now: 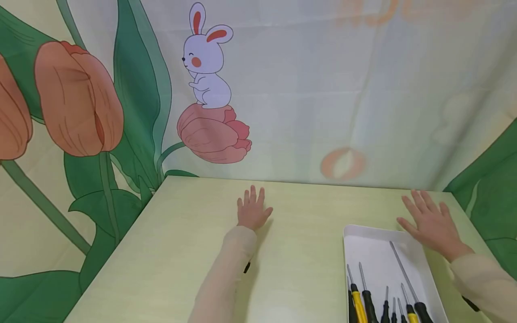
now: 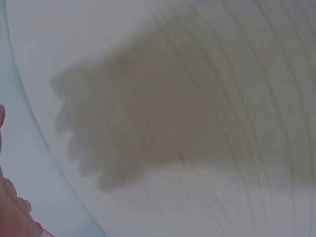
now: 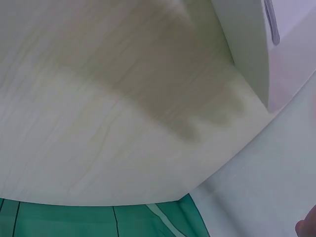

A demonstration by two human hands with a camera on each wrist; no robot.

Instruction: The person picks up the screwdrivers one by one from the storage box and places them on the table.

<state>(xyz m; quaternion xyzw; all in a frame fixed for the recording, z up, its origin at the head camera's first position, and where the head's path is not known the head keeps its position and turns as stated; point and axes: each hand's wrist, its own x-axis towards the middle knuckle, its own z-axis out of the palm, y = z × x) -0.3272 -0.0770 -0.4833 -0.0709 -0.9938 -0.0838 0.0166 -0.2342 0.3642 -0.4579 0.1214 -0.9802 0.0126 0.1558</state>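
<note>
My left hand [image 1: 253,214] is held over the middle of the table [image 1: 169,251], palm down with its fingers spread and nothing in them. In the left wrist view its shadow falls on the wood grain, and some fingers [image 2: 15,207] show at the left edge. Farther right, my right hand [image 1: 434,226] reaches out beside the far right corner of a white tray [image 1: 379,231], fingers spread and holding nothing. Several screwdrivers lie in the tray, among them a long black-handled screwdriver [image 1: 408,280] and a yellow-and-black screwdriver [image 1: 357,300].
A printed cloth [image 1: 291,98] with a rabbit and tulips hangs behind the table's far edge. Green printed fabric [image 1: 494,193] borders the right side. In the right wrist view the tray's wall [image 3: 247,54] stands near the table edge.
</note>
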